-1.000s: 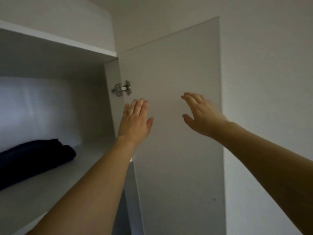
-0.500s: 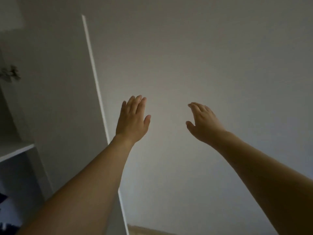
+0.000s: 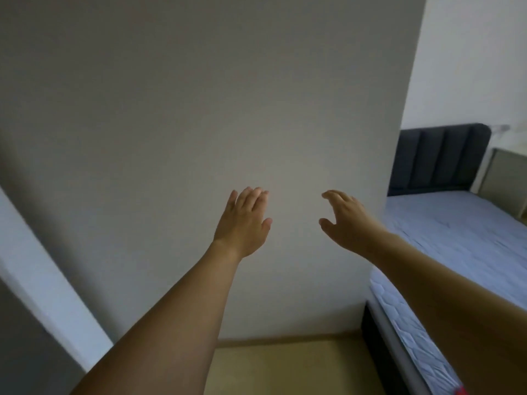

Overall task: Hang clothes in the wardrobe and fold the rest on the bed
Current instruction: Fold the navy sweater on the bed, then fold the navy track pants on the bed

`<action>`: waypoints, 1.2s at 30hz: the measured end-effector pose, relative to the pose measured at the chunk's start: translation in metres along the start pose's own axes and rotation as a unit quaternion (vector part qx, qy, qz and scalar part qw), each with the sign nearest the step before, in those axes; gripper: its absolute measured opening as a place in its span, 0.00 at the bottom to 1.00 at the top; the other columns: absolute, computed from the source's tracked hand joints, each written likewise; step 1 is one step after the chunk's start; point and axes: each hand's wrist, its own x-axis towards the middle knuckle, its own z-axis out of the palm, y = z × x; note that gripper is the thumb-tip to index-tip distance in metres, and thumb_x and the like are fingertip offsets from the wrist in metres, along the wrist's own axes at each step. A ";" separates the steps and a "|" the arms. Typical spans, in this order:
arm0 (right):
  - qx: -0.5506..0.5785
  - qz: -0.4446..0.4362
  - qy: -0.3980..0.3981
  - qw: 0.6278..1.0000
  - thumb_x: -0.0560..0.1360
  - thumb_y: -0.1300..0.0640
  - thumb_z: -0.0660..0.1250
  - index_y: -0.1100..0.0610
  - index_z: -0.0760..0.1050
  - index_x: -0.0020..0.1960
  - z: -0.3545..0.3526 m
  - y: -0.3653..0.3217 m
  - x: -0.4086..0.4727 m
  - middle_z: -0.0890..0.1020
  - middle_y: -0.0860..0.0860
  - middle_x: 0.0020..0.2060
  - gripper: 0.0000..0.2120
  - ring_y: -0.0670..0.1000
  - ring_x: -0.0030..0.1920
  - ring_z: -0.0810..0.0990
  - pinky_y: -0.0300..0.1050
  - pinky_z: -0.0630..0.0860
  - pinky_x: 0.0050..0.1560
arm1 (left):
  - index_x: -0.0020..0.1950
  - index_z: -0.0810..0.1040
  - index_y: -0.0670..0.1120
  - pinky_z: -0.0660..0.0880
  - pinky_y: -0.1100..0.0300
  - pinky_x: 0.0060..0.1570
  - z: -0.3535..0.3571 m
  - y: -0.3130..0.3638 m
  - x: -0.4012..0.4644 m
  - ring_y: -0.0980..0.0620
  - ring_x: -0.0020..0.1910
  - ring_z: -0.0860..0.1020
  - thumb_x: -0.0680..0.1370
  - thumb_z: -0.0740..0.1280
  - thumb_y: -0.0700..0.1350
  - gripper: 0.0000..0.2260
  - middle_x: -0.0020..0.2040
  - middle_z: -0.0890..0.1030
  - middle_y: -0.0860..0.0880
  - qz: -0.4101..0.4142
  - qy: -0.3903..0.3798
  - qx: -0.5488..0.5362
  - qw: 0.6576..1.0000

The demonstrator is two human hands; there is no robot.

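Both arms stretch forward in front of a plain grey wall. My left hand (image 3: 245,220) is raised with straight fingers held together and holds nothing. My right hand (image 3: 346,220) is beside it, fingers spread and slightly bent, also holding nothing. The bed (image 3: 467,240), with a pale blue sheet and a dark padded headboard (image 3: 436,161), lies at the right, behind my right forearm. The white edge of the wardrobe door (image 3: 48,283) shows blurred at the lower left. No clothes are in view.
A wooden floor (image 3: 285,369) shows at the bottom between the wall and the bed's dark frame. A pale wooden bedside unit (image 3: 504,181) stands past the headboard. A small red thing (image 3: 460,390) peeks in at the bottom right edge.
The view has swung right, away from the wardrobe shelf and door; the wall, floor and bed have come into sight. Both hands stay raised and hold nothing.
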 end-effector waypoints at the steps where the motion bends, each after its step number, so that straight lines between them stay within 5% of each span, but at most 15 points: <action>1: 0.000 0.011 -0.006 1.000 0.77 0.51 0.64 0.57 0.60 0.74 -0.006 0.025 -0.009 0.66 0.53 0.72 0.28 0.55 0.71 0.65 0.49 0.62 0.70 | 0.77 0.55 0.44 0.47 0.46 0.76 0.005 0.025 0.009 0.47 0.77 0.53 0.82 0.54 0.54 0.27 0.77 0.58 0.47 0.006 -0.003 -0.010 1.000; 6: 0.008 0.032 -0.024 0.999 0.77 0.51 0.64 0.56 0.60 0.74 -0.033 0.149 -0.060 0.66 0.53 0.72 0.28 0.56 0.70 0.67 0.51 0.66 0.68 | 0.76 0.59 0.43 0.49 0.46 0.75 0.021 0.150 0.031 0.46 0.75 0.57 0.81 0.57 0.52 0.26 0.76 0.61 0.45 -0.033 0.016 -0.058 0.998; 13: 0.016 0.087 -0.124 0.988 0.78 0.52 0.64 0.55 0.59 0.74 -0.049 0.291 -0.129 0.65 0.53 0.73 0.27 0.56 0.70 0.66 0.51 0.66 0.69 | 0.75 0.60 0.45 0.51 0.46 0.75 0.063 0.289 0.009 0.47 0.74 0.59 0.80 0.57 0.53 0.25 0.74 0.63 0.46 -0.037 -0.058 -0.048 0.996; 20: 0.028 0.066 -0.142 0.987 0.78 0.53 0.64 0.56 0.60 0.74 -0.041 0.385 -0.164 0.65 0.53 0.73 0.27 0.56 0.69 0.68 0.50 0.66 0.68 | 0.76 0.59 0.44 0.50 0.47 0.75 0.124 0.383 0.003 0.47 0.75 0.58 0.81 0.56 0.52 0.25 0.76 0.62 0.46 -0.083 -0.113 -0.079 0.987; 27: 0.005 0.086 -0.172 0.981 0.77 0.52 0.64 0.56 0.62 0.73 -0.057 0.556 -0.206 0.68 0.53 0.71 0.26 0.57 0.68 0.70 0.51 0.68 0.66 | 0.76 0.61 0.44 0.51 0.48 0.75 0.168 0.536 0.026 0.47 0.74 0.59 0.80 0.59 0.51 0.25 0.76 0.62 0.46 -0.112 -0.143 -0.082 0.980; 36: 0.015 0.036 -0.300 0.953 0.77 0.54 0.62 0.55 0.60 0.74 -0.053 0.711 -0.272 0.64 0.53 0.73 0.27 0.57 0.69 0.68 0.51 0.66 0.68 | 0.73 0.66 0.44 0.60 0.52 0.70 0.210 0.707 -0.012 0.45 0.71 0.65 0.79 0.61 0.50 0.23 0.73 0.66 0.46 -0.217 -0.175 -0.104 0.955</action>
